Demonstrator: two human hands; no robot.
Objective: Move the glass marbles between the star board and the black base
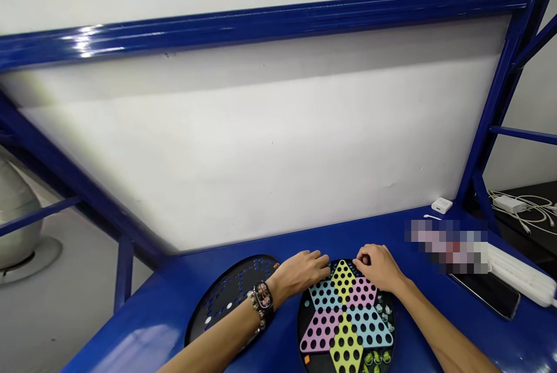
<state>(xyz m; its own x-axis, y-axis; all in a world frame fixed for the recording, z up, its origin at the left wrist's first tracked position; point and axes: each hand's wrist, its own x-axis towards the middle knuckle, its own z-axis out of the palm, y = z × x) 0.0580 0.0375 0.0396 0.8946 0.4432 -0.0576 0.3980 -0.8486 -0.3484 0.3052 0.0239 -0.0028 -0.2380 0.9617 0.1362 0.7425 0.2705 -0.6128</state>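
A round black Chinese checkers board with a star of yellow, pink and blue parts lies on the blue table. At its far left rim is my left hand, fingers bent down and the tips hidden. My right hand is at the far right rim, its fingers curled in towards the thumb; whatever is in them is hidden. Clear pieces sit in the board's right rim compartment, green pieces in the one nearest me. A small orange piece rests at the near left.
A second round black board with holes and a few white pieces lies left, partly under my left forearm. On the right are a phone, a white power strip and a small white case. Blue metal bars frame the table.
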